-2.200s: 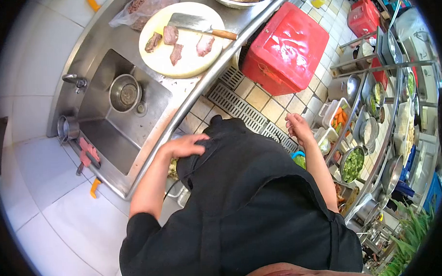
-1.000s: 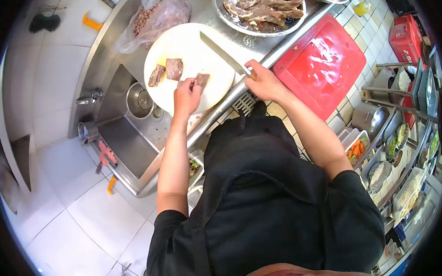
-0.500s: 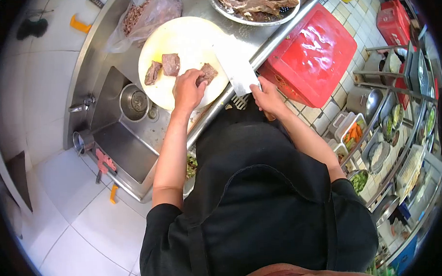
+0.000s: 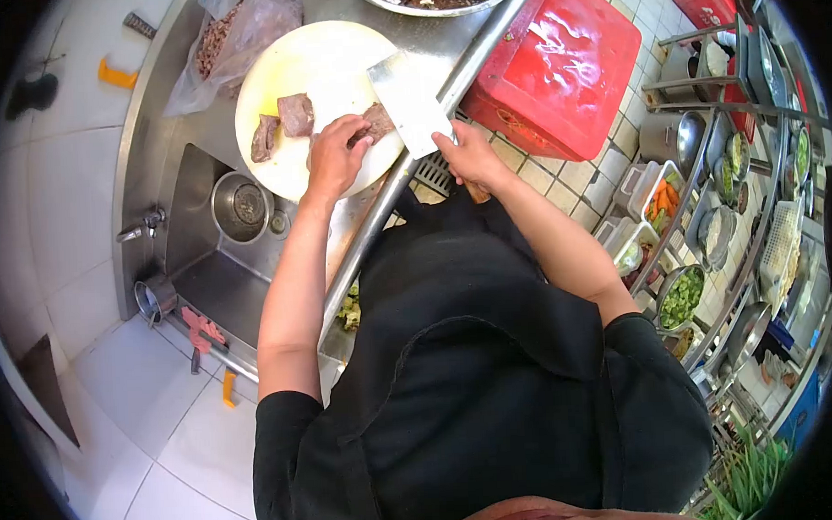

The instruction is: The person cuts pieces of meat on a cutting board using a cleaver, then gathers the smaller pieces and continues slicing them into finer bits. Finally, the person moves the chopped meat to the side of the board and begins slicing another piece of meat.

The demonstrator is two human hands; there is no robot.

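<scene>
On the round, pale yellow cutting board (image 4: 277, 72), my left hand (image 4: 335, 159) has its fingers curled at the near-left edge of a piece of cooked meat (image 4: 375, 122). Two more brown chunks lie left of it: a squarish meat chunk (image 4: 295, 116) and a narrower meat strip (image 4: 264, 138). My right hand (image 4: 472, 155) grips a cleaver (image 4: 409, 104) close to where handle meets blade. Its broad blade reaches over the board's right edge, beside the meat, and the wooden handle end shows below my fist.
A metal bowl of meat (image 4: 439, 10) stands behind the board, near a plastic bag (image 4: 260, 36). The sink (image 4: 217, 281) holds a metal pot (image 4: 241, 207). To the right are a red lidded bin (image 4: 556, 72) and shelves with vegetable containers (image 4: 681, 297).
The view has shifted, so the surroundings sit farther left in it. My left fingers have drawn back slightly from over the meat, and the cleaver blade is nearer the piece.
</scene>
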